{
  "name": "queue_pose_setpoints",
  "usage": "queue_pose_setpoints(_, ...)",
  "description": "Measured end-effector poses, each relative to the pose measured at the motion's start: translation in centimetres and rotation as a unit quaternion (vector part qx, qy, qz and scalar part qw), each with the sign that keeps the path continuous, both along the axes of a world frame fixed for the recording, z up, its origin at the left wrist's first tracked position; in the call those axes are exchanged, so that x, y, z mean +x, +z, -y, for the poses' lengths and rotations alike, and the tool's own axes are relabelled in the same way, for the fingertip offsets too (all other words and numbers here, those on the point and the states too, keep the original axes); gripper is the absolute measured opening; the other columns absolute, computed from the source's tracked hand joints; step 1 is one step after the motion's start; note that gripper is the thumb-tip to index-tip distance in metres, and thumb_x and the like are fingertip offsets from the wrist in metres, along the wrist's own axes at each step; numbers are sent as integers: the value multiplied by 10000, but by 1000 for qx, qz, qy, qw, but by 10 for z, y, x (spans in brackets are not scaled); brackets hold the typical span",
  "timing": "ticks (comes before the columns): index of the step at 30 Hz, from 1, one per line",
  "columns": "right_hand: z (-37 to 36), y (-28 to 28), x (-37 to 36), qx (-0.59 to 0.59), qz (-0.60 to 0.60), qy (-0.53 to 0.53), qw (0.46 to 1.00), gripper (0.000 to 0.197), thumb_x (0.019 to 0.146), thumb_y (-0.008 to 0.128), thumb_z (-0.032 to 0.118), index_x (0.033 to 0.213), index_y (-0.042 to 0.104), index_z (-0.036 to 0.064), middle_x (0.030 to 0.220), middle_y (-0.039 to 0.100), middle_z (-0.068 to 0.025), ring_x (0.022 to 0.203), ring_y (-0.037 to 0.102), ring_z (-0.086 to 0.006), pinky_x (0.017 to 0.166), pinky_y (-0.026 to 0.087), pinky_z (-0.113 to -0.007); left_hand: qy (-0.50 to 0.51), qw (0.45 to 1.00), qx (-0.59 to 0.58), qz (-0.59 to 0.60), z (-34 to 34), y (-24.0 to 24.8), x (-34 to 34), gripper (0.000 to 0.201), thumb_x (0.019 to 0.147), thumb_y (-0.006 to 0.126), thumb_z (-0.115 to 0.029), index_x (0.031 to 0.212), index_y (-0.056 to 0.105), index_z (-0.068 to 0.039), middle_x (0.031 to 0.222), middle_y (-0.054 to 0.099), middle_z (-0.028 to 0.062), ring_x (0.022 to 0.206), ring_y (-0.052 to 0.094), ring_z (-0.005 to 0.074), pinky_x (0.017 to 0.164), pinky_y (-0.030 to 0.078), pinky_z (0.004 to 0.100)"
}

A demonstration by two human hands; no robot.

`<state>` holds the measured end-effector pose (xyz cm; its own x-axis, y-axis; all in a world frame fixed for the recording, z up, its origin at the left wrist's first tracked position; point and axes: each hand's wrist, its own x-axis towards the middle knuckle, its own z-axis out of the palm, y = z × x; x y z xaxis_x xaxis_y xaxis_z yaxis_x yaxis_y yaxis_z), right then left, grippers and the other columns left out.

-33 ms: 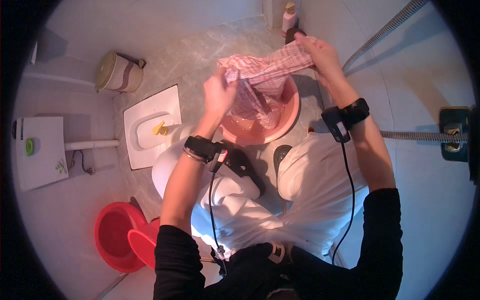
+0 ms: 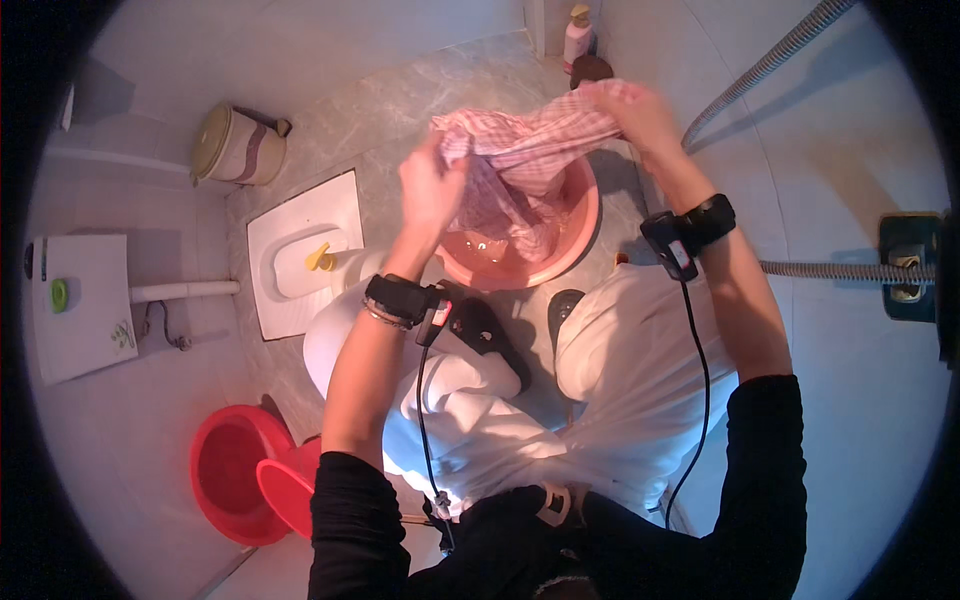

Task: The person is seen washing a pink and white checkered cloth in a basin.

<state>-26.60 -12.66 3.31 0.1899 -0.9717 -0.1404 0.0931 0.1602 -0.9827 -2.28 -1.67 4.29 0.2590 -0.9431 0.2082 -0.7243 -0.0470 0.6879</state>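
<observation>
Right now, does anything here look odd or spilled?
No spill is visible, but corded black wrist devices look odd near water: the left hand and right hand hold checked cloth over a pink basin.

Your right hand (image 2: 640,118) is blurred, its fingertips indistinct against the checked cloth (image 2: 545,150), which hides the far rim of the pink basin (image 2: 583,225). Your left sleeve (image 2: 350,520) covers part of the smaller red vessel (image 2: 283,490), itself overlapping the larger red basin (image 2: 215,440). The upper metal hose (image 2: 770,60) is cut off by the view's edge; you cannot identify the dark object (image 2: 591,70) near the bottle (image 2: 577,42).
</observation>
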Motion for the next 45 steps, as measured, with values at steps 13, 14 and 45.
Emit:
queue_pose_setpoints(13, 35, -142, -42, -180, -426, 91, 882, 272, 827, 556, 150, 1031, 545, -29, 879, 619, -169, 793, 611, -290, 656, 480, -379, 26, 957, -193, -214, -7, 24, 46, 169, 768, 621, -33, 910, 585, 51, 725, 617, 32, 638, 533, 78, 578, 445, 240)
queue_pose_setpoints(14, 34, -138, -35, -160, -405, 92, 896, 259, 836, 539, 149, 1019, 545, -34, 878, 616, -193, 805, 604, -339, 665, 474, -406, 23, 952, -209, -224, -10, 32, 47, 147, 769, 616, -28, 893, 581, 44, 725, 609, 24, 639, 525, 68, 571, 441, 234)
queue_pose_setpoints(45, -81, -40, 85, -332, -252, 114, 902, 451, 740, 654, 203, 1068, 431, -12, 982, 515, -171, 933, 543, -319, 791, 436, -348, -37, 963, -129, -235, -14, 28, -5, 266, 744, 618, -12, 1001, 563, 33, 785, 620, 38, 694, 539, 70, 633, 448, 220)
